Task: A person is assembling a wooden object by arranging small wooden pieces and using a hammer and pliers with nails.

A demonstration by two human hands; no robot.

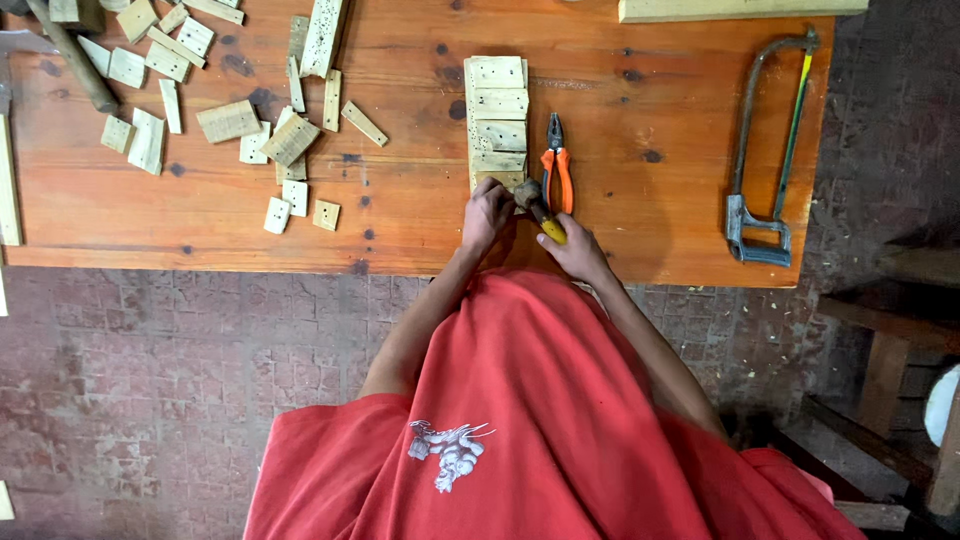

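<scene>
1. At six o'clock on the bench (620,200), a row of wooden blocks (497,120) is steadied by the left hand (486,212), fingers pressed on the nearest block.
2. A hammer (536,208) with a yellow handle is gripped by the right hand (577,250), head beside the row's near end.
3. Orange pliers (556,165) are seen just at three o'clock of the blocks.
4. A hacksaw (765,150) is left well apart, farther toward three o'clock.
5. Scattered offcuts (230,120) are spread at ten o'clock.

Hammer (535,207): small, yellow handle, dark head, gripped in my right hand, head beside block row's near end.
Wood blocks (497,120): pale, drilled, lined in a row on table, near end under my left fingers.
</scene>
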